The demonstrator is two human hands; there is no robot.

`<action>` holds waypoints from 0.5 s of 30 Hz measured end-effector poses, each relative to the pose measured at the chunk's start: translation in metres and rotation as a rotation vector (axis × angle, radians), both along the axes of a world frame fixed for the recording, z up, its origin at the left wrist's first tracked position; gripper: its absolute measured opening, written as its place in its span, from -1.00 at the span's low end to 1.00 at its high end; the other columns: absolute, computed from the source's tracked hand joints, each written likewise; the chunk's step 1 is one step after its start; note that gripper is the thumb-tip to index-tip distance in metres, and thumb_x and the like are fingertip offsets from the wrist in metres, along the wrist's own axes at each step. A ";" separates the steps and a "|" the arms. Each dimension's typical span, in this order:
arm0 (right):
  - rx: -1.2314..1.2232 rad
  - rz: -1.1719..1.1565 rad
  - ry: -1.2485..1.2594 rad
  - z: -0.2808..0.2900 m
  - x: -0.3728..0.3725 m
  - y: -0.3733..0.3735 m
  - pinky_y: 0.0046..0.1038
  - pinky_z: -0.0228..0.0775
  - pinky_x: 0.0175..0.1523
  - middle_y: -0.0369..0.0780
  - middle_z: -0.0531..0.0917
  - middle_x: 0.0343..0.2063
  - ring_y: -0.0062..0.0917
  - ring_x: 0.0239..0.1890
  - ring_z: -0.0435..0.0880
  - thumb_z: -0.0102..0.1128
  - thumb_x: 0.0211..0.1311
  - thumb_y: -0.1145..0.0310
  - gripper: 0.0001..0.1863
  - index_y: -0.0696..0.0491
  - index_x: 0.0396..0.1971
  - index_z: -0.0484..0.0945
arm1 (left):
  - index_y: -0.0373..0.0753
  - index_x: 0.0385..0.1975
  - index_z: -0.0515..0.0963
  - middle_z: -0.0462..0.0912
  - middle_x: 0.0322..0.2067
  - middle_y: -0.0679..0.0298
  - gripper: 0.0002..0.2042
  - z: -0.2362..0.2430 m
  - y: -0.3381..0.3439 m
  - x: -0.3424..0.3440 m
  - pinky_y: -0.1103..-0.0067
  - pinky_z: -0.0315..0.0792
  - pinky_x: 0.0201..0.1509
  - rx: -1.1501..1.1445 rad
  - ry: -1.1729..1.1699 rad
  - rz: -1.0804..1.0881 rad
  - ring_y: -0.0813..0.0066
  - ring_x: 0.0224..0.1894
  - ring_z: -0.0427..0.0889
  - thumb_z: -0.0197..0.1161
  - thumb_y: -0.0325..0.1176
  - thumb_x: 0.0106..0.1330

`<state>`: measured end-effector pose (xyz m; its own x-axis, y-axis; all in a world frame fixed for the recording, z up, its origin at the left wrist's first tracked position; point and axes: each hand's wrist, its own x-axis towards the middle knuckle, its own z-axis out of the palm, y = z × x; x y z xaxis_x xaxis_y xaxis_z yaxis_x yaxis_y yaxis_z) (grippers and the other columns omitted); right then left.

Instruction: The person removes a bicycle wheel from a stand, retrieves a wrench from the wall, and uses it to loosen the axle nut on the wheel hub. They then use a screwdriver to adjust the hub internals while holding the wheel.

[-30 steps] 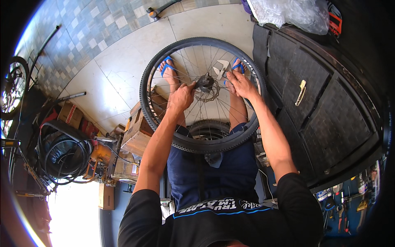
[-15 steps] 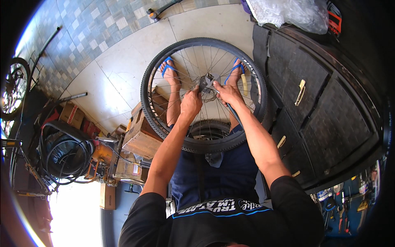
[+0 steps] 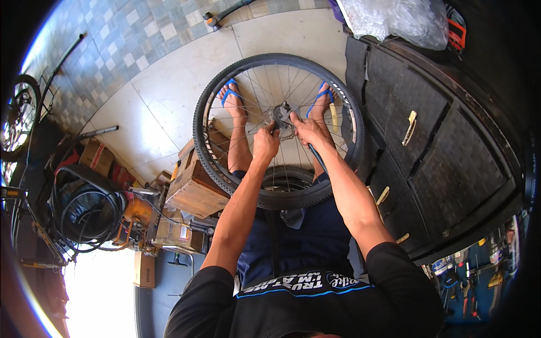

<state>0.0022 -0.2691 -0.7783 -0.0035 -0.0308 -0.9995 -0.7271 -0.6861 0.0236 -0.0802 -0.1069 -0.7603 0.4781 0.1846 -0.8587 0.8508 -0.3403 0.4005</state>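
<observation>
A bicycle wheel (image 3: 202, 121) with a black knobby tyre lies across in front of my legs, with its hub (image 3: 283, 107) near the middle. My right hand (image 3: 309, 133) is closed round a wrench (image 3: 316, 156); its dark handle shows below the palm and its grey head is at the hub. Just left of the hub, my left hand (image 3: 265, 142) is closed, fingertips on a small dark piece that I cannot make out. A disc rotor (image 3: 288, 136) shows partly between my hands, behind the spokes.
Wooden boxes (image 3: 194, 194) stand left of the wheel, beside coiled black tyres (image 3: 87, 205). A dark cabinet (image 3: 431, 152) fills the right side. A hammer-like tool (image 3: 213, 21) lies on the floor ahead. Several hand tools (image 3: 468, 284) hang at the lower right.
My right hand and forearm have swung slightly left and down with the wrench. My left forearm has shifted a little right. The wheel stays nearly in place.
</observation>
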 end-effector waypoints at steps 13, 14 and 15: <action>0.003 0.037 -0.043 0.001 0.005 0.003 -0.33 0.40 -0.64 -0.23 0.44 -0.85 -0.43 -0.81 0.50 -0.17 0.46 -0.41 -0.13 0.19 -0.51 0.63 | -0.27 0.18 0.62 0.70 -0.16 -0.27 -0.61 -0.001 -0.002 -0.001 0.17 0.57 0.09 0.006 0.018 0.012 -0.22 -0.03 0.70 0.27 -0.32 0.38; 0.020 0.021 -0.052 -0.001 0.003 0.000 -0.33 0.40 -0.64 -0.23 0.44 -0.85 -0.42 -0.82 0.50 -0.17 0.46 -0.41 -0.13 0.19 -0.52 0.64 | -0.27 0.18 0.62 0.70 -0.16 -0.27 -0.61 -0.002 -0.004 -0.003 0.17 0.57 0.09 0.005 -0.001 0.016 -0.22 -0.03 0.70 0.27 -0.32 0.38; 0.041 -0.017 -0.048 -0.003 0.002 -0.004 -0.33 0.40 -0.64 -0.22 0.45 -0.85 -0.42 -0.82 0.51 -0.17 0.45 -0.41 -0.13 0.19 -0.53 0.64 | -0.28 0.18 0.62 0.70 -0.16 -0.27 -0.61 -0.001 -0.005 -0.003 0.16 0.57 0.09 0.005 -0.020 0.019 -0.23 -0.03 0.70 0.27 -0.33 0.38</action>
